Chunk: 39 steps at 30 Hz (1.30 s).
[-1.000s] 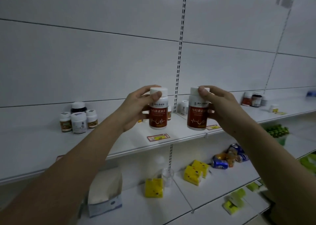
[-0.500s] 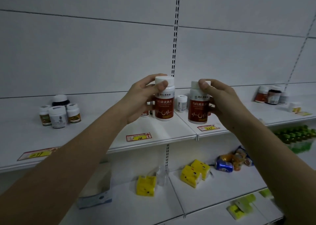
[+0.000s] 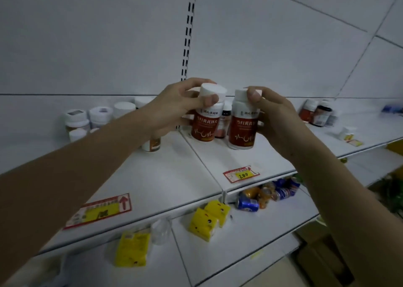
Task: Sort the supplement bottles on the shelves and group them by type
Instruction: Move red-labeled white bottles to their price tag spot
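Left hand [image 3: 174, 107] wrapped round a red-label bottle [image 3: 206, 121], thumb across the cap's edge. Right hand [image 3: 277, 121] gripping a matching bottle [image 3: 243, 125], thumb on the cap. Both upright, just beside each other, over the upper shelf [image 3: 250, 158] right of the shelf seam. Whether the right bottle's base already touches the shelf is hard to tell; the left one looks slightly raised.

Step in hand, as judged: setting the pair down together as one type. Do it well by lowering straight, labels forward, bases flat, releasing only once seated.

Room: bare shelf toward the front edge, near the price tag [image 3: 241, 174]. Behind, a dark small bottle [image 3: 224, 121] stands close between the two. White-capped bottles [image 3: 100, 116] crowd the left; keep elbows clear.
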Motion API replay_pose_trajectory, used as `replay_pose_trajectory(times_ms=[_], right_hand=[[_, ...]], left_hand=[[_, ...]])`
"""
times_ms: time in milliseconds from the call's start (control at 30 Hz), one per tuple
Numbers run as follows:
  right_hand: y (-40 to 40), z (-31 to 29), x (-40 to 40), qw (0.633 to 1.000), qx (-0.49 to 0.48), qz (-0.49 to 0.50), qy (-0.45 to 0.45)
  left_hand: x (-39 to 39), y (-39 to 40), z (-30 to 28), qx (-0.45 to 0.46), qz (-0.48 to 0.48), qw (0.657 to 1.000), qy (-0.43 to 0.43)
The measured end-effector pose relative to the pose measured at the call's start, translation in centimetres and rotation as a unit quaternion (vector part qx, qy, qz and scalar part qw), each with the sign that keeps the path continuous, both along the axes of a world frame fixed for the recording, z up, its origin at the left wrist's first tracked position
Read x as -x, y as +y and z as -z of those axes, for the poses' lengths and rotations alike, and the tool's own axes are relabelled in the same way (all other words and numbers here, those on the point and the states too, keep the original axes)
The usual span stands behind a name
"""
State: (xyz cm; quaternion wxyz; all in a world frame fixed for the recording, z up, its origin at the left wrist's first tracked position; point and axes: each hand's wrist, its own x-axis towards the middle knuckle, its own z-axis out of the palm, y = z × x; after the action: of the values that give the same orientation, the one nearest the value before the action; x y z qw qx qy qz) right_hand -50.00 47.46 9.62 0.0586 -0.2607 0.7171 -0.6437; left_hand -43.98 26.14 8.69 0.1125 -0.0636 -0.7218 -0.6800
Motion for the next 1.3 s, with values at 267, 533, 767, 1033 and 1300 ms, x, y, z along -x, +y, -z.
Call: replay_pose_trajectory(times_ms=[267,533,767,1033,1300], right_hand=[[1.9,1.5,6.1,0.999,0.000,-0.029,-0.014],[3.4,5.2,12.1,0.988,0.012,-0.151,-0.034],[3.8,6.1,14.5,0.966,0.047,-0.248,-0.063],[3.7,7.1,14.1,0.960,0.050,-0.268,-0.061],[2.1,9.1,12.5,0.960,0.039,-0.271,-0.053]], left_hand=[[4.9,1.7,0.7,0.029,0.053,0.998,-0.026],[5.9,4.4,3.7,0.018,-0.046,0.998,-0.050],[5.3,7.0,4.8,-0.024,-0.151,0.987,-0.050],[4.4,8.2,5.6,-0.027,-0.189,0.980,-0.064],[4.0,8.4,8.2,-0.077,-0.206,0.974,-0.051]])
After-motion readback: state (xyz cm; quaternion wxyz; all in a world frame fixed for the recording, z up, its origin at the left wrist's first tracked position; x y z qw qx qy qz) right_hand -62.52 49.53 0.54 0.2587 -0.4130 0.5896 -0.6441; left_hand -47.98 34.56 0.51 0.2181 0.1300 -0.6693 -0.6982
